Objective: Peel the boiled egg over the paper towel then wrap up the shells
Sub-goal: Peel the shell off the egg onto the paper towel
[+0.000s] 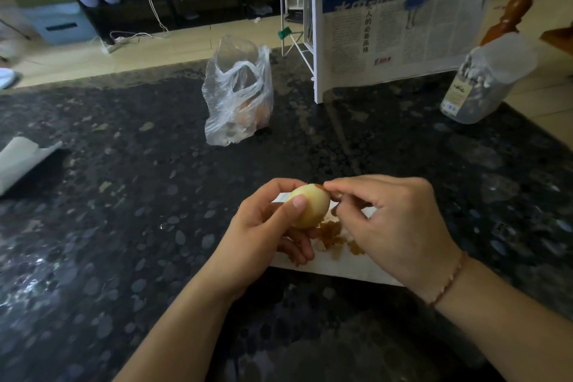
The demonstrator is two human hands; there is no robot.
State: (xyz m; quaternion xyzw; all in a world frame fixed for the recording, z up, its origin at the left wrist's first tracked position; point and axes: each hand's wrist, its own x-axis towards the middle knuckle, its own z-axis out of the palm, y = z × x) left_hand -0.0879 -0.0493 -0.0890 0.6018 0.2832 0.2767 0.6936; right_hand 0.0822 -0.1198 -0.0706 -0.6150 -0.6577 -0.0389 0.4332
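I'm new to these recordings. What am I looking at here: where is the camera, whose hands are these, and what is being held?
This is one picture from a camera worn on a person's head, looking down at their own bare hands; there is no machine. The left hand holds a mostly peeled egg. The right hand pinches a last brown bit of shell at its top. Below lies a paper towel with shell pieces, on a dark speckled counter. Farther back stand a plastic bag and a clear jar.

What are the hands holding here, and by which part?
The left hand grips the egg around its middle. The right hand pinches a last bit of shell at the egg's top end.
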